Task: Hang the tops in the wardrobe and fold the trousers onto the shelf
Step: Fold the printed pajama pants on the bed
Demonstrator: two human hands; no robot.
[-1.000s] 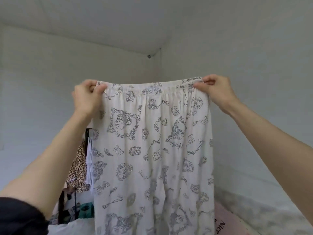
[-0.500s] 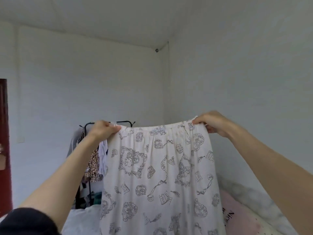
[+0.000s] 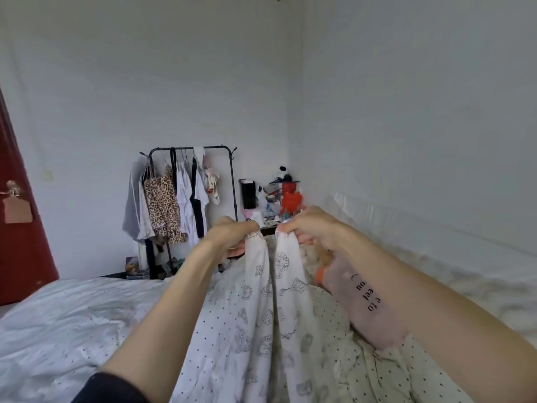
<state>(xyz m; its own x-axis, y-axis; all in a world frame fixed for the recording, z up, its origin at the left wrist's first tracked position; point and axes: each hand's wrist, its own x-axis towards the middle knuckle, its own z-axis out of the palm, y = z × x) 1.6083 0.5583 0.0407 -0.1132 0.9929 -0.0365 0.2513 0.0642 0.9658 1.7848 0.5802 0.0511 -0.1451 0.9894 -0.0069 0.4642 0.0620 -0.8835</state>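
White printed trousers (image 3: 270, 312) hang from both my hands over the bed, their waistband folded so the two ends nearly meet. My left hand (image 3: 232, 237) pinches the left end of the waistband. My right hand (image 3: 312, 231) pinches the right end, a hand's width away. The fabric falls in two narrow panels toward me. A black clothes rail (image 3: 191, 148) with several hung tops, one of them a leopard-print top (image 3: 162, 205), stands against the far wall.
A polka-dot cover (image 3: 386, 373) lies on the bed under the trousers, beside a pink pillow (image 3: 363, 303) with black lettering. The pale bed sheet (image 3: 58, 324) spreads left. A cluttered side table (image 3: 273, 210) stands in the corner. A red door (image 3: 20, 216) is at the left.
My hands have dropped from head height to just above the bed and come together, folding the waistband in half. The view has tilted down to the bed.
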